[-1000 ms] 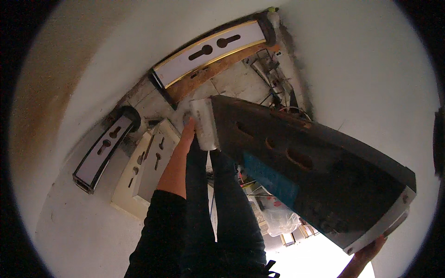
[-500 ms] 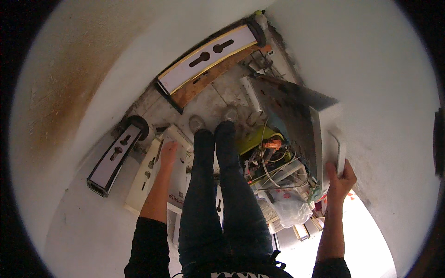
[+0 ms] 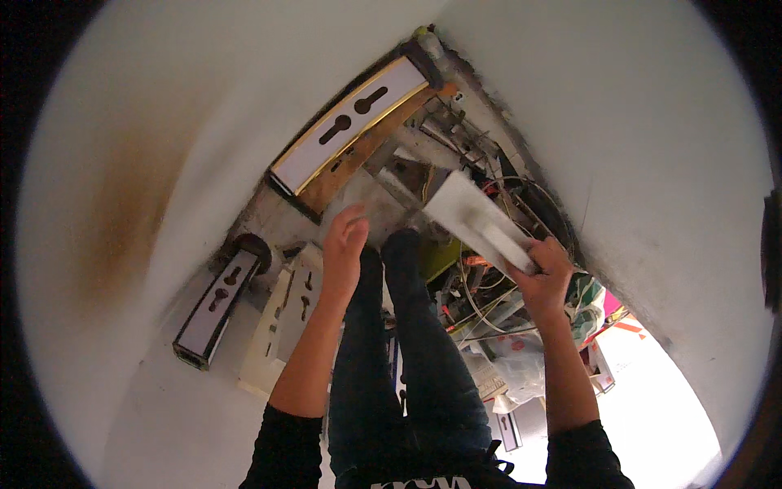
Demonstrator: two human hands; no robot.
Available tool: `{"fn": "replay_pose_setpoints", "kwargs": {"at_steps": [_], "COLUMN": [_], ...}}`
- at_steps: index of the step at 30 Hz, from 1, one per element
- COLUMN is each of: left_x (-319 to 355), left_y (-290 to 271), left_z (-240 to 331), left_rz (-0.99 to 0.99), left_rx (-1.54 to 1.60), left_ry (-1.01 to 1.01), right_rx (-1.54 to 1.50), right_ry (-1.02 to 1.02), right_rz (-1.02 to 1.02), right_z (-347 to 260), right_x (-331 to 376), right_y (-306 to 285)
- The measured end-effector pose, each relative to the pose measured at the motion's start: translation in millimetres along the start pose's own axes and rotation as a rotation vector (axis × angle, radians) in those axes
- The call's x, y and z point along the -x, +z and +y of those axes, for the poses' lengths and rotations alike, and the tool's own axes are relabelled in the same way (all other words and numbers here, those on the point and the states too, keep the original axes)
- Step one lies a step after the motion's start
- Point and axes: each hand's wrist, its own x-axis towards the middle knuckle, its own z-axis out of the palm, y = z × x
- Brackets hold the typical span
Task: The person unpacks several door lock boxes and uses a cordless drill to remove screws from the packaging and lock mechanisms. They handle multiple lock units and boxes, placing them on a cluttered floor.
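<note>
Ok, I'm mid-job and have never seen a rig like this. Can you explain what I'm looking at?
There's no robot here: these are a person's bare hands. Every picture comes from one wide fisheye camera on their head, looking down, so straight edges bend, and the legs appear below. Left in the picture is the person's left.

The right hand grips a handle on the pale end plate of a dark case. The left hand is open and seems to hold nothing.

Around the floor are a long white panel with keyhole-shaped cut-outs, a smaller similar one at left, an off-white box, and, at right, tangled cables and a clear plastic bag.
</note>
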Motion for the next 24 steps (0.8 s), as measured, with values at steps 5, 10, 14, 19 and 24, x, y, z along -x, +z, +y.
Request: {"fn": "replay_pose_setpoints", "kwargs": {"at_steps": [5,10,14,19,24], "left_x": [-11,-9,-12,-42,-191], "left_y": [36,58,64,63,102], "left_z": [45,72,51,55,53], "left_rz": [-0.087,-0.240,-0.172,-0.282,-0.136], "left_rx": [-0.126,-0.053,-0.150,-0.135,-0.342], "left_ry": [0.277,0.151,0.105,0.061,-0.071], "right_rx": [-0.116,-0.246,-0.260,-0.226,-0.279], "right_ry": [-0.201,-0.449,-0.453,-0.350,-0.429], "right_rz": [-0.099,-0.144,-0.263,-0.363,-0.266], "right_z": [6,9,31,58,65], "right_x": [-13,-29,-44,-37,-34], "right_y": [-5,-6,-2,-1,3]}}
